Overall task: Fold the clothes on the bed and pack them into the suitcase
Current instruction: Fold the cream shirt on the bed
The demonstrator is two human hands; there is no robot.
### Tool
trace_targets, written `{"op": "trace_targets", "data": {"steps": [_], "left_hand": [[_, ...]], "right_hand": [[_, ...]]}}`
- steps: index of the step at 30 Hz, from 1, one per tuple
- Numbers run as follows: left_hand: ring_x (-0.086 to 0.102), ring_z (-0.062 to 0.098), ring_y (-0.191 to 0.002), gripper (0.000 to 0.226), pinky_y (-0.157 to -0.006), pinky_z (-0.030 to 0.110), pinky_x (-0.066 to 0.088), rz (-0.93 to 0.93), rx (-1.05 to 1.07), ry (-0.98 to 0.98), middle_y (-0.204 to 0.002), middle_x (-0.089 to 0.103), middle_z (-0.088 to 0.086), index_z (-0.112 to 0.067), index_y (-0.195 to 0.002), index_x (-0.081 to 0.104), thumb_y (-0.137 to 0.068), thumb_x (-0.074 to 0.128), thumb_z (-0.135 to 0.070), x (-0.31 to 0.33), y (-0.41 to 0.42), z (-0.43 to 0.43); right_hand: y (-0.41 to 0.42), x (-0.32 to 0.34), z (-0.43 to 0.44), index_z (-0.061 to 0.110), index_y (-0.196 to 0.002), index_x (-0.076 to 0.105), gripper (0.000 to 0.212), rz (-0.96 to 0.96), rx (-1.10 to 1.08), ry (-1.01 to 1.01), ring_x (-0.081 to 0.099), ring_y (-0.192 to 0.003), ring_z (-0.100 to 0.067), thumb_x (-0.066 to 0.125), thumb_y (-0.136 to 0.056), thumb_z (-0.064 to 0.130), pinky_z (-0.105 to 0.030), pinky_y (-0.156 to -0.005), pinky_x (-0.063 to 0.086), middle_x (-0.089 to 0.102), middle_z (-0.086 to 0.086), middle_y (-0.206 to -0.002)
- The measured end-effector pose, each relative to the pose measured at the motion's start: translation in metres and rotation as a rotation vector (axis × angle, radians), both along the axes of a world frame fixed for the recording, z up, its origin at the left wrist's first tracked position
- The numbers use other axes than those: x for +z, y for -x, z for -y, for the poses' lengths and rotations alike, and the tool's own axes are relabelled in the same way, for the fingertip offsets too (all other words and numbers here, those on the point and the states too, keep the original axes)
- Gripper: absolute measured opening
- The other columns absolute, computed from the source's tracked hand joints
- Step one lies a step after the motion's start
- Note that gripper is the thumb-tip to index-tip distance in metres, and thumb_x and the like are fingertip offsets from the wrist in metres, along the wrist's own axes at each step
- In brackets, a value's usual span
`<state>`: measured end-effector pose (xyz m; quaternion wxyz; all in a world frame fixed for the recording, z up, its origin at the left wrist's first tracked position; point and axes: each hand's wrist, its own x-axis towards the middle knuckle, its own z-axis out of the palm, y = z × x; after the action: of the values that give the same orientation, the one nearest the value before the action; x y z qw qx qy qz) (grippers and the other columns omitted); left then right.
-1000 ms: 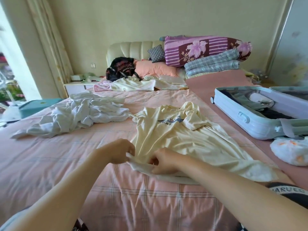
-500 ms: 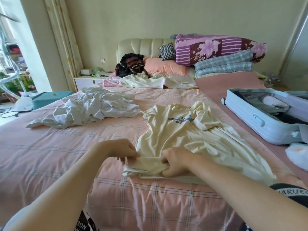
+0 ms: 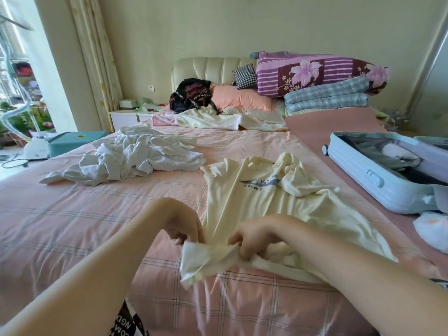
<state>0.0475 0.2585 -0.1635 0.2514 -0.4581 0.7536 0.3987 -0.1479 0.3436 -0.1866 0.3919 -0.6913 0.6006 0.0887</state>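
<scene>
A pale yellow T-shirt (image 3: 257,202) with a small blue print lies spread on the pink checked bed (image 3: 72,214), collar end away from me. My left hand (image 3: 183,224) and my right hand (image 3: 249,238) both grip its near hem, which is lifted off the sheet and bunched between them. A crumpled white garment (image 3: 135,158) lies on the bed's left half. The light blue suitcase (image 3: 368,175) lies open at the right edge, with folded grey and white clothes inside.
Cream bedding (image 3: 218,120), a black backpack (image 3: 191,95), pillows and folded quilts (image 3: 320,76) fill the head of the bed. A white bag (image 3: 431,229) lies near the suitcase. A nightstand (image 3: 131,117) and a teal box (image 3: 72,141) stand at the left.
Both hands have gathered the yellow shirt's hem and raised it off the bed. My view has swung slightly left, shifting the suitcase toward the right edge.
</scene>
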Motion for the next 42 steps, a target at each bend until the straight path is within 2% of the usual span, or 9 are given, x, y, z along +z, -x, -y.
{"op": "trace_targets", "data": {"steps": [3,8,13,18,21,27,32,37,42], "left_hand": [[0.064,0.011,-0.076,0.018,-0.065,0.021,0.045,0.167,-0.102,-0.051,-0.090,0.066,-0.004,-0.033,-0.109,0.070,-0.095,0.064,-0.023,0.010,0.003,0.005],[0.065,0.012,-0.072,0.008,-0.051,0.018,0.045,-0.115,0.017,0.456,-0.094,0.071,0.000,-0.021,-0.098,0.070,-0.092,0.064,-0.022,0.017,0.023,0.058],[0.059,0.020,-0.085,0.025,-0.076,0.030,0.051,-0.313,0.187,0.800,-0.100,0.061,0.001,-0.018,-0.108,0.068,-0.095,0.049,-0.008,0.013,0.055,0.114],[0.058,0.023,-0.104,0.039,-0.078,0.027,0.047,-0.243,0.152,0.874,-0.134,0.054,0.004,-0.015,-0.136,0.052,-0.100,0.042,-0.006,-0.008,0.081,0.182],[0.056,0.026,-0.118,0.039,-0.092,0.030,0.047,-0.199,0.137,0.917,-0.135,0.055,0.005,-0.012,-0.136,0.050,-0.098,0.044,-0.006,-0.021,0.099,0.217],[0.057,0.032,-0.114,0.040,-0.084,0.039,0.049,-0.158,0.113,0.906,-0.127,0.058,0.009,-0.015,-0.135,0.046,-0.095,0.046,-0.015,-0.044,0.135,0.259],[0.064,0.030,-0.098,0.024,-0.071,0.032,0.046,-0.085,0.094,0.921,-0.107,0.068,0.011,-0.013,-0.097,0.064,-0.096,0.045,-0.028,-0.045,0.138,0.281],[0.062,0.026,-0.114,0.030,-0.077,0.033,0.044,0.208,0.369,1.153,-0.122,0.065,0.005,-0.018,-0.123,0.062,-0.097,0.047,-0.024,-0.005,0.094,0.304],[0.058,0.024,-0.118,0.039,-0.087,0.032,0.044,0.376,0.337,1.083,-0.126,0.060,0.004,-0.016,-0.128,0.056,-0.091,0.059,-0.026,0.000,0.076,0.302]], "right_hand": [[-0.001,0.015,0.008,0.009,-0.119,0.061,0.020,0.212,-0.018,-0.325,0.067,-0.073,-0.028,0.053,-0.101,0.013,-0.033,-0.053,0.059,0.065,-0.008,-0.093],[0.016,0.026,0.057,0.022,-0.114,0.067,0.025,0.183,-0.240,0.212,0.070,-0.076,-0.024,0.049,-0.098,0.018,-0.027,-0.050,0.052,0.069,0.000,-0.100],[0.036,0.023,0.112,0.032,-0.090,0.067,0.026,0.089,-0.368,0.517,0.069,-0.068,-0.017,0.047,-0.094,0.016,-0.025,-0.056,0.052,0.068,0.003,-0.097],[0.060,0.012,0.172,0.028,-0.110,0.071,0.031,-0.001,-0.395,0.672,0.062,-0.111,-0.017,0.046,-0.095,0.017,-0.026,-0.090,0.049,0.066,0.005,-0.120],[0.081,-0.001,0.206,0.029,-0.122,0.065,0.035,-0.080,-0.388,0.719,0.059,-0.118,-0.019,0.043,-0.097,0.018,-0.030,-0.093,0.048,0.061,0.004,-0.131],[0.122,-0.027,0.262,0.022,-0.141,0.044,0.040,-0.267,-0.495,0.738,0.058,-0.114,-0.030,0.038,-0.102,0.021,-0.038,-0.088,0.048,0.042,-0.008,-0.145],[0.143,-0.037,0.292,0.020,-0.116,0.066,0.025,-0.142,-0.601,0.757,0.061,-0.108,-0.025,0.051,-0.096,0.016,-0.032,-0.085,0.048,0.064,-0.003,-0.117],[0.154,-0.026,0.324,0.020,-0.096,0.068,0.021,-0.067,-0.753,0.988,0.061,-0.093,-0.023,0.052,-0.093,0.008,-0.030,-0.079,0.049,0.066,-0.003,-0.105],[0.147,-0.030,0.331,0.014,-0.081,0.067,0.021,-0.227,-0.608,0.822,0.063,-0.086,-0.025,0.048,-0.087,0.005,-0.029,-0.065,0.044,0.066,-0.002,-0.087]]}}
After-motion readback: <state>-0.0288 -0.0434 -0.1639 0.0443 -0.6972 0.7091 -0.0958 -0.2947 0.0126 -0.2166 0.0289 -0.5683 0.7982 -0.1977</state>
